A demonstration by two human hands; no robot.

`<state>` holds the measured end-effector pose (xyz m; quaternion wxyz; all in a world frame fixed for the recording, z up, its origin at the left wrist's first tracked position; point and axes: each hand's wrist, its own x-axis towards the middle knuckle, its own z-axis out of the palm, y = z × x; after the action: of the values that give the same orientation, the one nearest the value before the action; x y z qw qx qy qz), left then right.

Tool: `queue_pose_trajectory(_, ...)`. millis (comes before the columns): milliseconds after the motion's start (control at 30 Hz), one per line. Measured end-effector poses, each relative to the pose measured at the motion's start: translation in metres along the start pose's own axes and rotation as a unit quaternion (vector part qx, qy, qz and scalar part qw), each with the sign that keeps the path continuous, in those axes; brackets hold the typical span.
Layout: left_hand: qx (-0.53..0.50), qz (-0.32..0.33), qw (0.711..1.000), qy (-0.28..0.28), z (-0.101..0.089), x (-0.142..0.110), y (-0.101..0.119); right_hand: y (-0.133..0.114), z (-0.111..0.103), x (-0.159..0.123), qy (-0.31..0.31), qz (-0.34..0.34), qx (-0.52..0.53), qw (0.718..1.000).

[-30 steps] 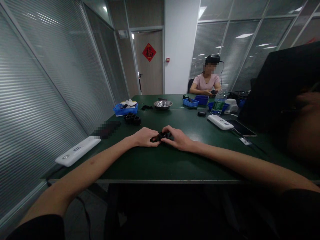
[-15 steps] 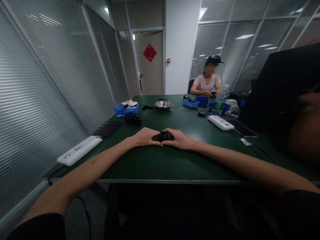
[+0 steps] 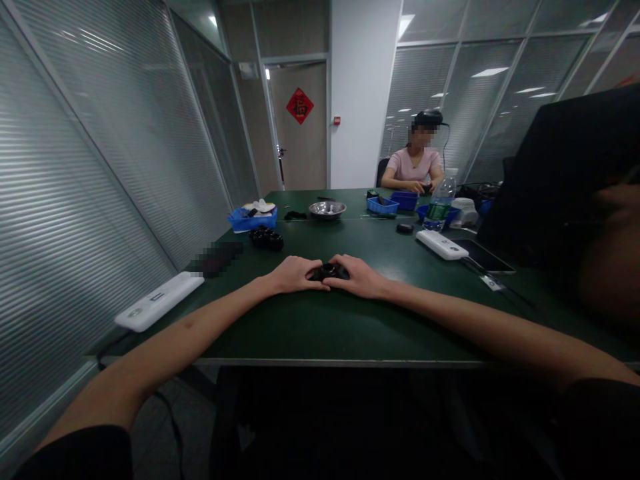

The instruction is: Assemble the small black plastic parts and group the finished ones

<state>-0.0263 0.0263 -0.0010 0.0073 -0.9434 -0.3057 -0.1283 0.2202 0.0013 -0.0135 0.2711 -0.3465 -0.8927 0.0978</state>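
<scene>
Between my two hands, at the middle of the dark green table (image 3: 320,333), is a small glossy black part (image 3: 329,269) with a round ring-like opening on top. My left hand (image 3: 296,275) is closed around its left side, and my right hand (image 3: 354,276) grips its right side. The thumbs almost meet in front of it. Fingers cover much of the part, so its exact kind is hard to tell. Farther left stands a cluster of similar black round parts (image 3: 267,238).
A blue basket (image 3: 253,221) and a metal bowl (image 3: 327,211) stand toward the back. On the right are a water bottle (image 3: 440,203), a white power bank (image 3: 442,245) and a phone (image 3: 485,257). Another white power bank (image 3: 159,301) lies left. A seated person (image 3: 415,163) works across the table.
The black part has tilted or turned slightly between my hands, and my fingers have shifted a little. Across the table, the other person's hands have lowered slightly.
</scene>
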Motion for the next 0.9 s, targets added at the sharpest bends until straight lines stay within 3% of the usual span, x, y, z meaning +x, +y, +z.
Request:
queue_pose_trajectory(300,0.001,0.020,1.000,-0.009,-0.0011,-0.0022,0.0004,-0.0004,-0.0012,-0.0001,-0.007,-0.010,0.002,1.000)
queue_pose_trajectory(633,-0.053,-0.012,0.999,0.000,-0.0026,-0.0008,0.0033,-0.0015,-0.0035,-0.0008,-0.009,-0.002,0.013,1.000)
queue_pose_trajectory(900,-0.062,-0.003,0.998,0.003,-0.0026,-0.0029,0.0024,-0.0064,-0.0051,-0.0006,0.029,0.015,0.038,0.999)
